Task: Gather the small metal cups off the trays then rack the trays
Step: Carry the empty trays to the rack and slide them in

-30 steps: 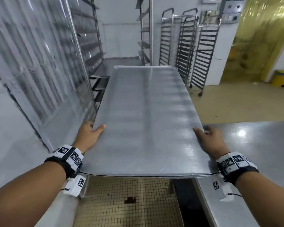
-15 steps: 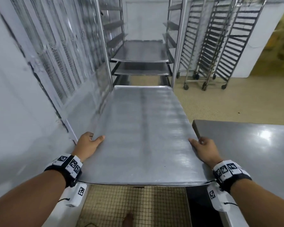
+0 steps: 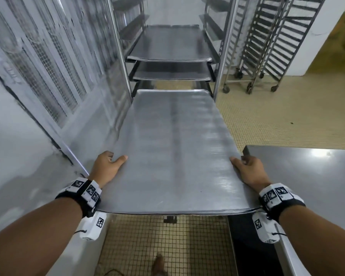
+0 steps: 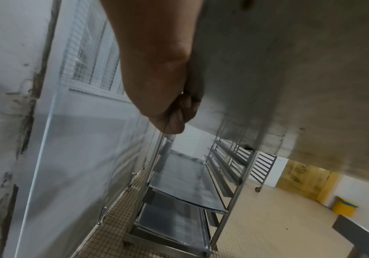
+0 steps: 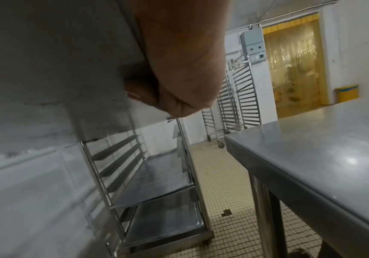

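Observation:
I carry a large flat metal tray [image 3: 173, 148] level in front of me, with nothing lying on it. My left hand [image 3: 106, 166] grips its left edge, thumb on top and fingers curled underneath [image 4: 179, 113]. My right hand [image 3: 249, 172] grips its right edge the same way, fingers under the tray [image 5: 141, 90]. The tray's far end points at a steel tray rack [image 3: 120, 56], just short of its front posts. Two racked trays [image 3: 171, 44] sit on its lower runners, one above the other. No metal cups are in view.
A steel worktable [image 3: 307, 176] stands close on my right, its corner beside my right hand. A wall with meshed windows [image 3: 38, 76] runs along the left. Empty wheeled racks [image 3: 271, 36] stand at the back right on the tiled floor [image 3: 277, 120]. A yellow bin [image 5: 346, 93] stands by a strip-curtain doorway.
I have walked toward the rack with the tray; the rack and its two trays now loom closer and the tray's far end nears the posts. Both hands keep their grip.

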